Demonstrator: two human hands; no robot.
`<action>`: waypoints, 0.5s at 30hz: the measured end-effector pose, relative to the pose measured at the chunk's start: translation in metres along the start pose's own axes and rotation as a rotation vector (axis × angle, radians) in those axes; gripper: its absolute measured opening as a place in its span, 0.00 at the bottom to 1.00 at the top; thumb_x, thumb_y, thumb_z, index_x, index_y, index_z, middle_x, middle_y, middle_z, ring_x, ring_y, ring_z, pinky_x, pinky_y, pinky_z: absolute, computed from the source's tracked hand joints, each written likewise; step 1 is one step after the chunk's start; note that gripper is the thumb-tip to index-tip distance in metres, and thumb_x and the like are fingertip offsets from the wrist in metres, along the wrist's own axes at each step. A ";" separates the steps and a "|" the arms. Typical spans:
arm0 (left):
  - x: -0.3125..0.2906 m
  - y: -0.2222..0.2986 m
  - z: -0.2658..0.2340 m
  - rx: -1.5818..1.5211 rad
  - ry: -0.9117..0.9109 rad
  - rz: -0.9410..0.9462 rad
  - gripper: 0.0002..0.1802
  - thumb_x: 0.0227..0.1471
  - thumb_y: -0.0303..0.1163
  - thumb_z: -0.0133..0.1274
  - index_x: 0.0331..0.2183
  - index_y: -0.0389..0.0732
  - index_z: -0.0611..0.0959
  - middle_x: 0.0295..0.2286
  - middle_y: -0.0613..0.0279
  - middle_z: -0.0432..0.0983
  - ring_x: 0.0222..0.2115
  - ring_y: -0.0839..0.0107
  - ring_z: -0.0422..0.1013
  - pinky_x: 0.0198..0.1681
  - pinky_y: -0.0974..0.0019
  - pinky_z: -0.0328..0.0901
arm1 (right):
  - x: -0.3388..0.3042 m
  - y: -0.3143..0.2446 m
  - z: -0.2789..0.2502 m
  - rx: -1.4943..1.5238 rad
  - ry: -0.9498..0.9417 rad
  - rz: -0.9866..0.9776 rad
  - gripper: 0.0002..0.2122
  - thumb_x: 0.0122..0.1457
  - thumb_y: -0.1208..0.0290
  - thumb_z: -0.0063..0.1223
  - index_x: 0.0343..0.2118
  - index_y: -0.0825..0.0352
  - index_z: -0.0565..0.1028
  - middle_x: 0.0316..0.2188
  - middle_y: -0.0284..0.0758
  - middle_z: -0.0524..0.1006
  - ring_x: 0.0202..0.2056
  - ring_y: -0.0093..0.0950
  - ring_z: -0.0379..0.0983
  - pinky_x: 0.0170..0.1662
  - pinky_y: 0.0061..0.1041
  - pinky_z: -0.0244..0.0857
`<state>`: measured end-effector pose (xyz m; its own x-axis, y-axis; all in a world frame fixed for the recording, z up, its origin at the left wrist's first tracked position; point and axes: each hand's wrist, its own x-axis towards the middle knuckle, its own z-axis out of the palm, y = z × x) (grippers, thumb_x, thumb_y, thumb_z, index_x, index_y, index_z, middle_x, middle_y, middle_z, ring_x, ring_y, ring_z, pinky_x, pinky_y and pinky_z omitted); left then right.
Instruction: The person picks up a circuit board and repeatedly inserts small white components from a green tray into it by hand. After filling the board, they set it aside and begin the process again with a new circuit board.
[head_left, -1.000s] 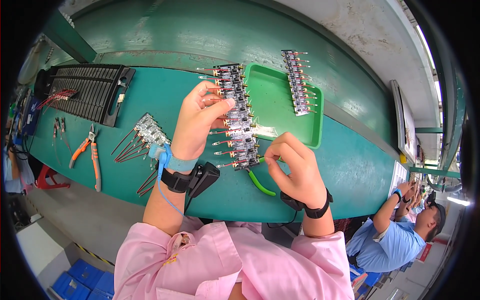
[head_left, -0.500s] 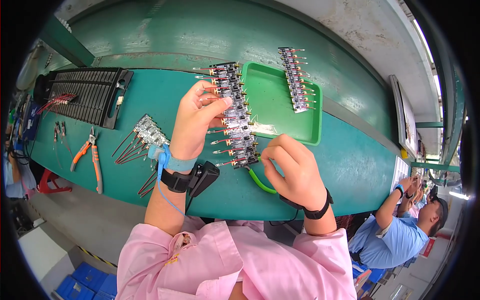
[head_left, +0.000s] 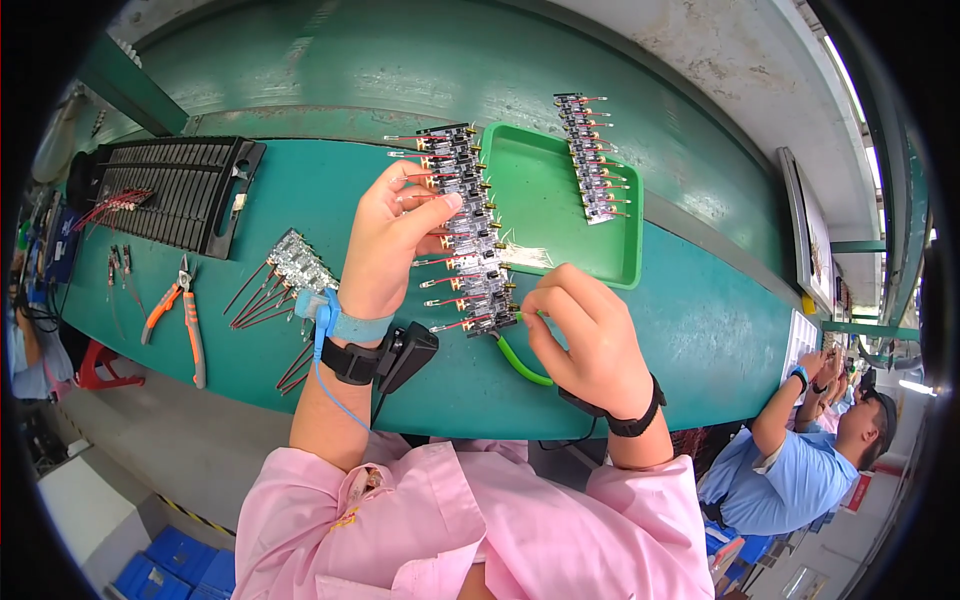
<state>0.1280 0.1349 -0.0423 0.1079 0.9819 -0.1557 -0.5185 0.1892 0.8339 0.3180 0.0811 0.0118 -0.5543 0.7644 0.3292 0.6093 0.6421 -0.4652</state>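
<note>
Nearest, two pink sleeves come up from the lower edge, and the right hand [head_left: 585, 335] is curled with thumb and fingertips pinched on a green-handled tool [head_left: 520, 362] whose tip meets the near end of a long strip of small circuit boards [head_left: 468, 232]. The left hand [head_left: 385, 245], banded with a blue wrist strap [head_left: 340, 322] and a black watch-like band, has its fingers closed on the strip's left edge, steadying it flat on the smooth teal bench [head_left: 300, 215]; the strip is black, studded with brass terminals and thin red-tipped leads sticking out sideways. Just left of that wrist lies a smaller cluster of boards with red wires [head_left: 290, 272], then orange-handled pliers [head_left: 180, 322] near the bench's front edge, with bare bench between them. Beyond the strip, a shallow green plastic tray [head_left: 545, 215] with a raised rim holds a second board strip [head_left: 590, 155]. Far left sits a ribbed black rack [head_left: 170, 190].
</note>
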 end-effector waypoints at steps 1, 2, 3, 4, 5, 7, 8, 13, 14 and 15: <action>0.000 0.000 0.000 0.000 0.001 0.000 0.11 0.44 0.24 0.53 0.32 0.41 0.70 0.26 0.66 0.71 0.26 0.79 0.69 0.23 0.75 0.66 | 0.000 0.000 0.000 -0.002 0.002 0.000 0.09 0.36 0.87 0.50 0.23 0.70 0.67 0.22 0.37 0.66 0.24 0.33 0.66 0.25 0.27 0.60; 0.000 -0.001 -0.001 0.004 0.004 0.000 0.11 0.44 0.24 0.53 0.32 0.40 0.70 0.26 0.65 0.71 0.26 0.79 0.69 0.23 0.75 0.66 | 0.000 0.001 0.001 -0.003 0.003 0.000 0.09 0.36 0.87 0.50 0.23 0.70 0.67 0.22 0.37 0.66 0.23 0.33 0.66 0.25 0.27 0.60; 0.000 -0.001 -0.001 0.008 0.006 0.000 0.11 0.44 0.24 0.53 0.32 0.40 0.70 0.26 0.65 0.71 0.26 0.79 0.69 0.24 0.75 0.67 | 0.000 0.001 0.000 -0.004 0.003 0.000 0.09 0.36 0.87 0.50 0.23 0.70 0.67 0.22 0.37 0.66 0.23 0.33 0.66 0.25 0.27 0.60; 0.000 -0.001 0.000 0.012 0.009 -0.001 0.11 0.44 0.24 0.53 0.32 0.40 0.70 0.26 0.65 0.71 0.26 0.78 0.69 0.24 0.75 0.67 | 0.000 0.001 0.000 0.002 0.004 0.009 0.09 0.36 0.87 0.50 0.23 0.70 0.67 0.22 0.37 0.66 0.23 0.34 0.66 0.25 0.27 0.60; 0.000 0.000 0.000 0.011 0.009 0.000 0.11 0.44 0.24 0.53 0.32 0.40 0.70 0.26 0.65 0.71 0.26 0.78 0.69 0.24 0.75 0.67 | -0.001 0.002 0.000 0.008 0.005 0.019 0.09 0.37 0.88 0.50 0.23 0.70 0.67 0.22 0.37 0.66 0.23 0.34 0.66 0.25 0.27 0.60; -0.002 0.002 0.002 -0.007 -0.009 -0.019 0.11 0.44 0.24 0.52 0.33 0.40 0.70 0.26 0.64 0.71 0.25 0.78 0.69 0.24 0.75 0.67 | -0.001 0.003 0.001 0.015 0.004 0.029 0.09 0.37 0.88 0.50 0.23 0.70 0.67 0.22 0.37 0.66 0.23 0.34 0.66 0.25 0.26 0.61; -0.002 0.003 0.003 -0.015 -0.019 -0.028 0.10 0.44 0.24 0.52 0.33 0.40 0.70 0.26 0.64 0.71 0.25 0.78 0.69 0.24 0.75 0.67 | -0.001 0.004 0.002 0.024 0.002 0.027 0.09 0.37 0.88 0.50 0.23 0.70 0.67 0.22 0.37 0.66 0.23 0.34 0.66 0.25 0.26 0.61; -0.003 0.005 0.004 -0.030 -0.023 -0.051 0.10 0.45 0.23 0.52 0.33 0.39 0.70 0.27 0.64 0.71 0.25 0.78 0.69 0.25 0.74 0.68 | 0.001 0.007 0.006 0.046 -0.017 -0.002 0.08 0.39 0.88 0.50 0.24 0.71 0.67 0.22 0.37 0.66 0.24 0.34 0.67 0.26 0.26 0.61; -0.003 0.005 0.004 -0.024 -0.026 -0.052 0.10 0.45 0.23 0.52 0.33 0.39 0.70 0.26 0.64 0.71 0.25 0.78 0.69 0.24 0.74 0.68 | 0.001 0.008 0.006 0.048 -0.023 -0.018 0.08 0.40 0.87 0.51 0.24 0.71 0.67 0.22 0.37 0.66 0.24 0.34 0.67 0.26 0.26 0.61; -0.003 0.005 0.005 -0.018 -0.031 -0.054 0.10 0.45 0.23 0.52 0.33 0.39 0.70 0.26 0.64 0.71 0.25 0.78 0.69 0.24 0.74 0.68 | 0.001 0.010 0.006 0.048 -0.021 -0.018 0.08 0.40 0.87 0.51 0.24 0.71 0.67 0.22 0.37 0.66 0.24 0.34 0.67 0.26 0.26 0.61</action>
<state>0.1291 0.1328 -0.0346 0.1618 0.9696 -0.1833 -0.5263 0.2419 0.8152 0.3198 0.0877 0.0025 -0.5768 0.7514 0.3204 0.5720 0.6516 -0.4983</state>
